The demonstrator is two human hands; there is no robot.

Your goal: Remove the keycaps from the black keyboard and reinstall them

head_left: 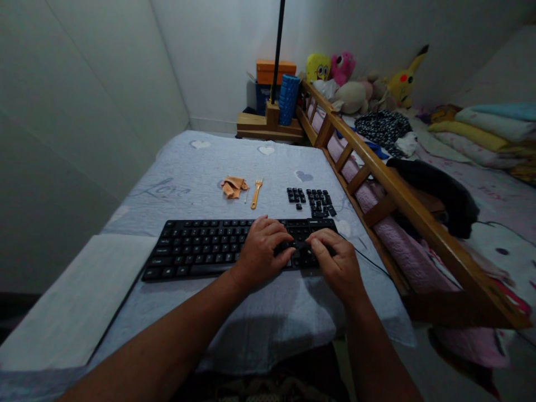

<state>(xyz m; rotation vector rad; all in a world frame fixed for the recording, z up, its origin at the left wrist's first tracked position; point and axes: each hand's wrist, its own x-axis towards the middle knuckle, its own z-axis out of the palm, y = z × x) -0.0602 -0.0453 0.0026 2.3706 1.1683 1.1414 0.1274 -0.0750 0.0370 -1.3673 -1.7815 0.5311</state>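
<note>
A black keyboard lies across the cloth, its letter keys in place at the left. On its right part, where keys are off, both hands are at work. My left hand is curled over it, thumb and forefinger drawn toward each other near the number pad; what they hold is too dark to make out. My right hand is closed in a pinch beside it, its fingertips by a small dark piece I cannot name. Loose black keycaps lie in groups behind the keyboard's right end.
Behind the keyboard lie a crumpled orange-brown cloth, a thin cotton swab and a yellow-handled brush. A white board is at left. A wooden bed rail runs along the right, near the keyboard's cable.
</note>
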